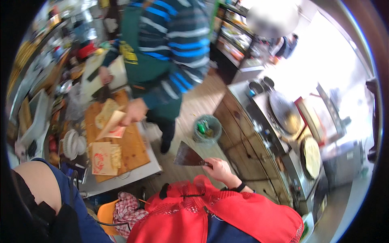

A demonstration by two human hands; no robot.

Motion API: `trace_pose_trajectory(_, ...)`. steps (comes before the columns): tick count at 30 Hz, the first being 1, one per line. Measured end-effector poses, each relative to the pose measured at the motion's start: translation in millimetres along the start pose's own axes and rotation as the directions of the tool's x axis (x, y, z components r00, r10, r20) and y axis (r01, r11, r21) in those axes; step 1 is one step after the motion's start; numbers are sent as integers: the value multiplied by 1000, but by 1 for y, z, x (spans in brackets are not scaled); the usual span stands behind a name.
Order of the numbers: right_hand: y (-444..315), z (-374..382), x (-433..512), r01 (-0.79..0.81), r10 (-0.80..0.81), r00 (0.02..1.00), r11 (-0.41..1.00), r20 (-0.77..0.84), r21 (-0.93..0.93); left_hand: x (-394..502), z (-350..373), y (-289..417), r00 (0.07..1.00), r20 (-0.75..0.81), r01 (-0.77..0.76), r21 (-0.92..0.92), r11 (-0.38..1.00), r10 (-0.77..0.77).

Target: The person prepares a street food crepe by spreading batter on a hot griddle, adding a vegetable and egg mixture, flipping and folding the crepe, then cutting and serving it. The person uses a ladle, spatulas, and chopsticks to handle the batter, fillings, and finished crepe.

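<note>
My right hand (220, 170) grips the handle of a wide metal scraper (189, 155), its blade pointing left over the floor. My left hand is out of view. To the left, a wooden cutting board (136, 152) lies on a table; on it a printed paper bag (101, 158) rests with flatbread (115, 156) showing at its side. A co-worker in a striped top and green apron holds another paper bag (113, 126) over the board, beside more flatbread (106, 113). At the right, a pale round flatbread (312, 157) lies on a dark griddle.
A lined waste bin (207, 129) stands on the floor between the table and the stove counter (243, 97). A large pan (282, 109) sits on the counter. Near the table stands an orange chair (106, 215) with a checked cloth (127, 209). The co-worker (170, 51) stands ahead.
</note>
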State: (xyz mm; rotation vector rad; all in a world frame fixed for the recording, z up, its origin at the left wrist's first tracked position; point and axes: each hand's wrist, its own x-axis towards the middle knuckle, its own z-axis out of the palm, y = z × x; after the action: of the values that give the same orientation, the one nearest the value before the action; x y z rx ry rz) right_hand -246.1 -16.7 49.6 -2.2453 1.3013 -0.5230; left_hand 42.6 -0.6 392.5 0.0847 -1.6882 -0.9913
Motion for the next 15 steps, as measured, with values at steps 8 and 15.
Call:
trace_pose_trajectory(8,108,-86,-110,-404,412,877,911,-246,86,121,65,-148,996,93,49,-480,876,-5)
trace_pose_trajectory(15,177,-115,-215,-726,807,501,588,-312,356,115,185,-378,837,95,515,195,835,-539)
